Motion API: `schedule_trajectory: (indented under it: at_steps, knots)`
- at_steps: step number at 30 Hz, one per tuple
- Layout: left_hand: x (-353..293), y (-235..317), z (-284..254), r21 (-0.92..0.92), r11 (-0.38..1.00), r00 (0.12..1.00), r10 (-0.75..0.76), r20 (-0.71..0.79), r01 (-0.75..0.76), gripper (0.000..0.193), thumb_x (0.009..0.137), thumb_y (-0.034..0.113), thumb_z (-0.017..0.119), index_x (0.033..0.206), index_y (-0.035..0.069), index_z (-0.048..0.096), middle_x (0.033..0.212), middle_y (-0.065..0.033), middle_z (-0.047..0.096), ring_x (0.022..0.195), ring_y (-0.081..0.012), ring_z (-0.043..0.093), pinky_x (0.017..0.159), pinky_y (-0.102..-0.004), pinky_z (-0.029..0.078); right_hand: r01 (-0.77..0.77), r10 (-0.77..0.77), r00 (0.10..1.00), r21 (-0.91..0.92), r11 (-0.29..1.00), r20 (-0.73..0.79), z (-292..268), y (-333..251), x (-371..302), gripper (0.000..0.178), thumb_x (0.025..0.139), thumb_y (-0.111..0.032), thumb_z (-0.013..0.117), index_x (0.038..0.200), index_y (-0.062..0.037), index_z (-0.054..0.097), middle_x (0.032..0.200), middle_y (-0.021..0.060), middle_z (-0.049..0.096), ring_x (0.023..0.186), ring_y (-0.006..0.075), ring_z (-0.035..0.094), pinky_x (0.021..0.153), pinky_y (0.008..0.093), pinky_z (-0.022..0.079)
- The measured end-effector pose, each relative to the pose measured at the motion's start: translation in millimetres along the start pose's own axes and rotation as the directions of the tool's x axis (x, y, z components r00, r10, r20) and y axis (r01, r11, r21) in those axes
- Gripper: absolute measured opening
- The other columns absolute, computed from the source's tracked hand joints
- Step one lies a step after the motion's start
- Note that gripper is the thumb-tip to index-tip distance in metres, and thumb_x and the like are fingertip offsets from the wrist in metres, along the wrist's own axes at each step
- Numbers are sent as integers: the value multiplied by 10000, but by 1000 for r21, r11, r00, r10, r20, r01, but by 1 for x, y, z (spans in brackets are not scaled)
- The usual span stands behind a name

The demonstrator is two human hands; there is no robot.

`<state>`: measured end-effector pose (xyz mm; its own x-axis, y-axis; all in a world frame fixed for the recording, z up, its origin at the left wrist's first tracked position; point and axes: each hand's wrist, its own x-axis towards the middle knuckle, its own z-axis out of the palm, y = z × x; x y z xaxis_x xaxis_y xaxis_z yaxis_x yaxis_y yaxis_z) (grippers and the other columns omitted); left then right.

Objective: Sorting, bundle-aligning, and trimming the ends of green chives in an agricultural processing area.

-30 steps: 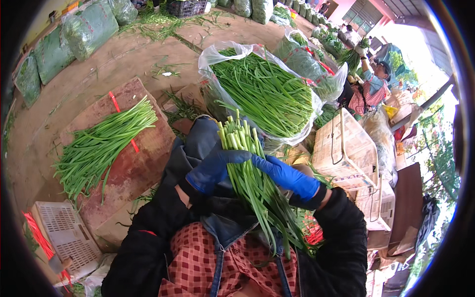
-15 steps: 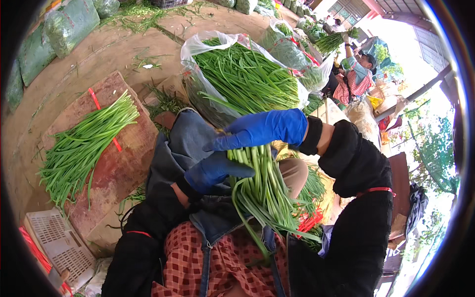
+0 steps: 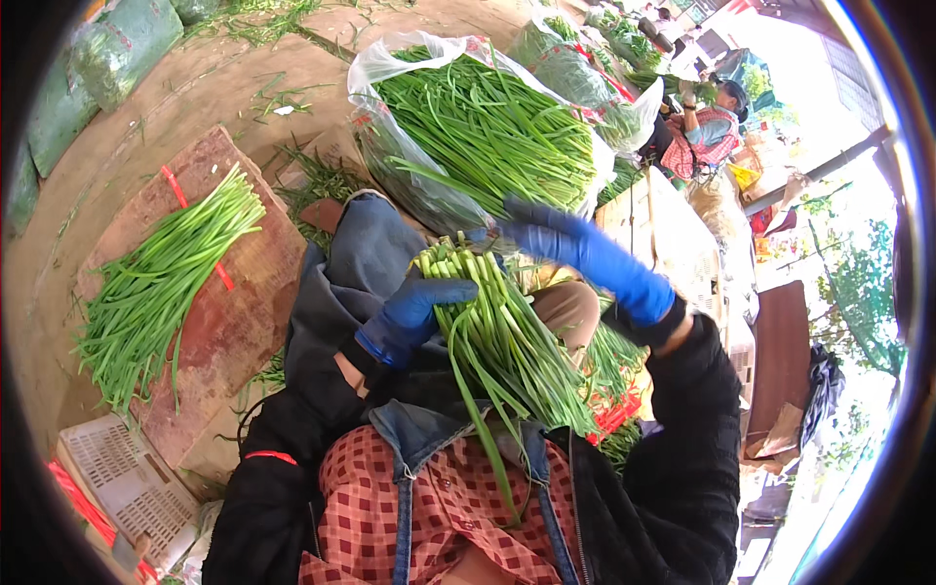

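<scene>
My left hand (image 3: pixel 409 314), in a blue glove, is wrapped round a bunch of green chives (image 3: pixel 507 331) above my lap. Their pale cut ends point up and away, while the leaves hang toward my checked apron. Above and right of the bunch is my right hand (image 3: pixel 600 255), also blue-gloved and blurred by motion, its fingers stretched out to the left and nothing visible in them. Just beyond them stands a clear plastic bag (image 3: pixel 395 70) full of chives (image 3: pixel 487 136). On my left, another pile of chives (image 3: pixel 171 283) lies across a red tie on a board (image 3: pixel 258 268).
A white plastic crate (image 3: pixel 132 483) sits at the lower left, beside red ties (image 3: pixel 83 502). Wrapped green bundles (image 3: pixel 122 54) line the far left. Loose leaves litter the floor. At the upper right a co-worker (image 3: pixel 697 136) handles greens. More red ties (image 3: pixel 616 414) lie right of my lap.
My right hand has come off the bunch and moved to the right, uncovering the cut ends. My left hand keeps its hold, with the bunch slightly more upright.
</scene>
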<state>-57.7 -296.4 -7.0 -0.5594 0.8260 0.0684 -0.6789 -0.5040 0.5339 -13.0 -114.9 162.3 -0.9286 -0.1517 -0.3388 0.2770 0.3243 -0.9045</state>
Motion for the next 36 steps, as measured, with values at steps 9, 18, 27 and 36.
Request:
schedule_trajectory:
  at_steps: [9,18,27,36]
  knots:
    - [9,10,59,164,969,920,232,-316,-187,337,810,-3,641,1133,7,546,934,-41,628,769,-121,625,690,-267,535,214,-187,974,266,940,-126,80,63,-34,1135,757,-205,789,1479,-80,-77,1520,147,124,1365,176,187,1106,305,213]
    - [24,14,103,336,915,928,306,-215,-224,204,792,84,720,968,33,630,836,5,641,708,-73,596,642,-234,491,346,-265,934,415,841,-241,57,108,-18,964,667,-72,816,1440,-60,240,1304,42,480,1178,137,463,996,315,392]
    - [31,48,84,418,849,941,333,54,-324,784,794,209,742,1399,16,281,1294,-124,464,1199,-188,469,951,-302,428,288,-180,914,270,919,-364,-17,7,-12,512,735,-88,737,1207,-27,550,1027,58,659,906,137,626,826,281,499]
    - [-94,78,23,733,676,961,150,-234,73,448,841,49,639,1262,29,488,1172,-104,596,1106,-174,560,918,-305,462,291,-139,768,147,945,-625,-191,-56,86,239,778,-206,682,920,-17,649,747,55,638,586,162,617,540,305,509]
